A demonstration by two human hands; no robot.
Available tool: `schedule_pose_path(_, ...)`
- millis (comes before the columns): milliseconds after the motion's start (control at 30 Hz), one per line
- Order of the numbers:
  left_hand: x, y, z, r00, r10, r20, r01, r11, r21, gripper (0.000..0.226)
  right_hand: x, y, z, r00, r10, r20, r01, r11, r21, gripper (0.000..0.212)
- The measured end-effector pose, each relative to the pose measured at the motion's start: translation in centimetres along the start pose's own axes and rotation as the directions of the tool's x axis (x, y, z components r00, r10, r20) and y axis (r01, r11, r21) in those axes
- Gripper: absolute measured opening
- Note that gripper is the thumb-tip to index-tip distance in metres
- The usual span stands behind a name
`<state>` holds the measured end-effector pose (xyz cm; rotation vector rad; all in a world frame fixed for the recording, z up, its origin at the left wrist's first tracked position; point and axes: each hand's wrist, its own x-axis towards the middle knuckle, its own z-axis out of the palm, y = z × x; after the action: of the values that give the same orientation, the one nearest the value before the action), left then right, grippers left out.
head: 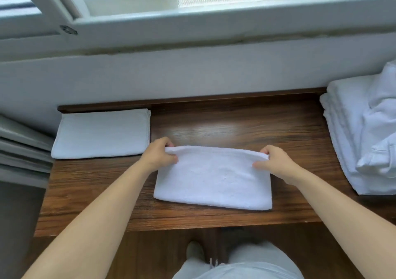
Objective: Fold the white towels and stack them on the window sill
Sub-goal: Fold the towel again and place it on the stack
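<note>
A folded white towel (214,178) lies in the middle of the wooden sill (235,126), near its front edge. My left hand (159,154) pinches the towel's far left corner, thumb on top and fingers curled behind. My right hand (275,161) pinches the far right corner the same way. The far edge is lifted slightly off the wood. A second folded white towel (100,133) lies flat at the sill's left end, against the wall.
A pile of white towels (347,133) with a crumpled one (381,128) on top stands at the right end. Grey curtain folds (23,148) hang at the left. The white wall and window frame (192,21) rise behind the sill.
</note>
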<state>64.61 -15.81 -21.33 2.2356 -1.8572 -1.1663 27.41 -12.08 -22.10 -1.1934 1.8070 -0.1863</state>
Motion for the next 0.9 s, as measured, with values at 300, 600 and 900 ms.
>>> schedule_pose_path(300, -5.6, -3.0, 2.0, 0.98, -0.133, -0.15, 0.042, 0.869, -0.494, 0.008, -2.3, -1.0, 1.1, 0.998, -0.068, 0.019, 0.058, 0.945, 0.321, 0.014)
schedule_pose_path(600, -5.1, -8.6, -7.7, 0.898, -0.124, -0.422, -0.173, 0.782, -0.598, 0.011, -2.2, -13.9, 6.3, 0.953, -0.235, -0.192, 0.286, 0.905, 0.315, 0.007)
schedule_pose_path(900, -0.6, -20.1, -21.2, 0.827, -0.091, -0.555, -0.314, 0.744, -0.59, 0.01, -0.5, -27.4, 14.4, 0.951, -0.221, -0.215, 0.301, 0.814, 0.497, 0.017)
